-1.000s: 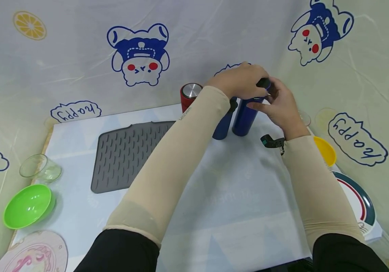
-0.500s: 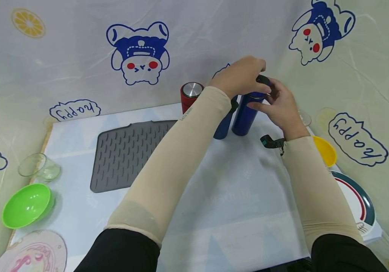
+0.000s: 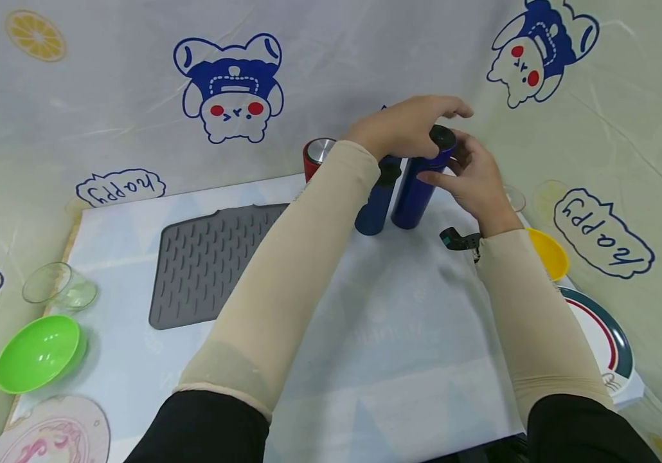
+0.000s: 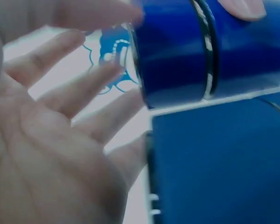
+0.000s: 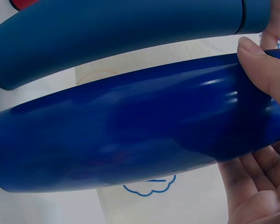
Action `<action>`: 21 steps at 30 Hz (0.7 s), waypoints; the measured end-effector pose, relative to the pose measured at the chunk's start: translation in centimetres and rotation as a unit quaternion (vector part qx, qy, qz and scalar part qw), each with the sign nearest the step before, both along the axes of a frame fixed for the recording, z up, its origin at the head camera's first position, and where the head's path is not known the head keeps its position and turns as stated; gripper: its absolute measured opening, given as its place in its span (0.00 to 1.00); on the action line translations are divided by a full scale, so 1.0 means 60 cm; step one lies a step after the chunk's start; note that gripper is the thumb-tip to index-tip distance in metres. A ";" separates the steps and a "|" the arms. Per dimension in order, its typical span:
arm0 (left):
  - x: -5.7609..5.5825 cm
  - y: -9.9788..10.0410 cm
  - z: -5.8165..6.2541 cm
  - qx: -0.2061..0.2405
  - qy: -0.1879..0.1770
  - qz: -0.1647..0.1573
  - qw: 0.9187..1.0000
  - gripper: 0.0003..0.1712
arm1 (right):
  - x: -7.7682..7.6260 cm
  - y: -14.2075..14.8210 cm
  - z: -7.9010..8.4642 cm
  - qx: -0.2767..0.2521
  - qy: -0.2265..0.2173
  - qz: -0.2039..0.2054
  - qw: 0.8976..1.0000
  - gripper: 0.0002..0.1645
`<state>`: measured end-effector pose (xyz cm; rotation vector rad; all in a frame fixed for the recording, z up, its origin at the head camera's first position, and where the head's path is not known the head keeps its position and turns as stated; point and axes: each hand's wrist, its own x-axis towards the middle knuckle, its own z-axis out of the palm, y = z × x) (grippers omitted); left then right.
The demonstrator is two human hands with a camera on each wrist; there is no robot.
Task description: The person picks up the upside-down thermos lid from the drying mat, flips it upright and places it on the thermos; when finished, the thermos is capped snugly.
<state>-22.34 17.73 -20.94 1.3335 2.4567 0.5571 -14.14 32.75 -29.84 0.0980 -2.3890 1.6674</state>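
Observation:
A glossy blue thermos (image 3: 413, 200) with a dark-topped lid (image 3: 443, 136) stands at the table's back. My right hand (image 3: 472, 177) holds it near the top, thumb on the near side and fingers beyond. In the right wrist view the thumb lies along the thermos (image 5: 107, 126). Over the lid is my left hand (image 3: 403, 125); in the left wrist view its fingers are spread and loosely extended, with the thumb by the lid's edge. A matte dark-blue thermos (image 3: 373, 209) stands just left, partly behind my left wrist. Farther left is a red thermos (image 3: 310, 168), mostly hidden by the arm.
A grey ridged mat (image 3: 204, 270) lies left of centre. At the left edge are a clear glass (image 3: 76, 292), a green bowl (image 3: 42, 354) and a pink plate (image 3: 59, 431). Along the right edge are a yellow bowl (image 3: 547, 254) and a green-rimmed plate (image 3: 620, 341).
My left hand's fingers have loosened and straightened off the lid, and more of the lid's top shows. My right hand keeps its hold on the blue thermos. The head view has shifted slightly.

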 end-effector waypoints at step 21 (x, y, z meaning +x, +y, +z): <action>0.003 0.002 -0.014 -0.032 0.011 0.009 0.999 0.35 | -0.004 0.000 -0.007 0.011 -0.001 -0.008 1.000 0.43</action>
